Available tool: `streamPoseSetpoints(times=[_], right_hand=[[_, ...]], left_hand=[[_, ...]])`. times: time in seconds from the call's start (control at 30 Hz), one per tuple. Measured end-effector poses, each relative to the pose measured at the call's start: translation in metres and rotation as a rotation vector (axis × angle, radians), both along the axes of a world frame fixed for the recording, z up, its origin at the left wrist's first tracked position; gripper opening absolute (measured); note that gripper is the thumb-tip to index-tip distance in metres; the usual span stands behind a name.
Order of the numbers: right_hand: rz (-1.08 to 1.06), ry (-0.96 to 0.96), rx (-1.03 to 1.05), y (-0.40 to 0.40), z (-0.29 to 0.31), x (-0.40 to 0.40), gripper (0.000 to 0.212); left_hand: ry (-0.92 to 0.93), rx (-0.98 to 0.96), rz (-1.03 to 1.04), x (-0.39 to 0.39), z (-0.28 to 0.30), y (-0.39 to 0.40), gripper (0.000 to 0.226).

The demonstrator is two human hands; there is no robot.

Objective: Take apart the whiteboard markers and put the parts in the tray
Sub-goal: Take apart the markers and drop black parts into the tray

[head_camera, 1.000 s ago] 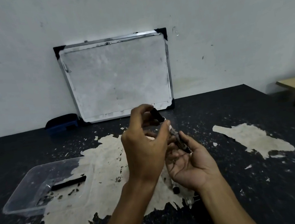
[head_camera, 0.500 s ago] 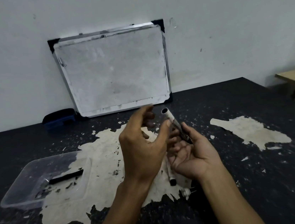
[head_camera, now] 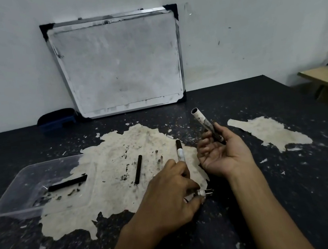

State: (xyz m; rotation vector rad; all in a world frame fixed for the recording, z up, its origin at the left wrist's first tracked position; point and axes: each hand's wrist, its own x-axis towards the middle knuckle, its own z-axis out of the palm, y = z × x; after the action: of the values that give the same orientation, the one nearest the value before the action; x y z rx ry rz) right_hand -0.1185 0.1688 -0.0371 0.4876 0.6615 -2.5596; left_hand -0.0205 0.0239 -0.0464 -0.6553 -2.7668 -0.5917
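While the right hand [head_camera: 223, 154] grips an empty marker barrel [head_camera: 206, 125] upright, left hand [head_camera: 171, 198] fingers pinch a small marker part [head_camera: 203, 193] on the table [head_camera: 291, 191], well clear of the tray [head_camera: 10, 207].

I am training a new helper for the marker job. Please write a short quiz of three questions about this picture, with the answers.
1. True or false: the right hand holds an empty marker tube with its open end up.
2. How many black ink sticks lie inside the tray? A) none B) one C) three
3. Fill in: the left hand is down on the table, its fingertips at a small white ____ piece.

Key: 1 true. 2 B: one ink stick in the tray; another stick lies on the table outside it. 3 tip.
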Motion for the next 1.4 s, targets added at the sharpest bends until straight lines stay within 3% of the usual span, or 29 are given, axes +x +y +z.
streamPoseSetpoints(times=[0.23,0.43,0.87,1.1,1.4], right_hand=[[0.014,0.012,0.085,-0.003,0.002,0.002,0.018],[0.071,0.068,0.18,-0.014,0.003,0.007,0.016],[0.06,0.108,0.296,-0.019,0.005,0.012,0.019],[0.004,0.284,0.422,-0.02,0.01,0.016,0.017],[-0.063,0.472,0.482,-0.021,0.014,0.021,0.016]], left_hand=[[0.216,0.304,0.212,-0.003,0.024,-0.019,0.021],[0.363,0.518,0.395,-0.019,0.052,-0.034,0.024],[0.374,0.473,0.329,-0.027,0.05,-0.034,0.023],[0.248,0.433,0.278,-0.029,0.053,-0.041,0.014],[0.139,0.335,0.267,-0.031,0.042,-0.037,0.023]])
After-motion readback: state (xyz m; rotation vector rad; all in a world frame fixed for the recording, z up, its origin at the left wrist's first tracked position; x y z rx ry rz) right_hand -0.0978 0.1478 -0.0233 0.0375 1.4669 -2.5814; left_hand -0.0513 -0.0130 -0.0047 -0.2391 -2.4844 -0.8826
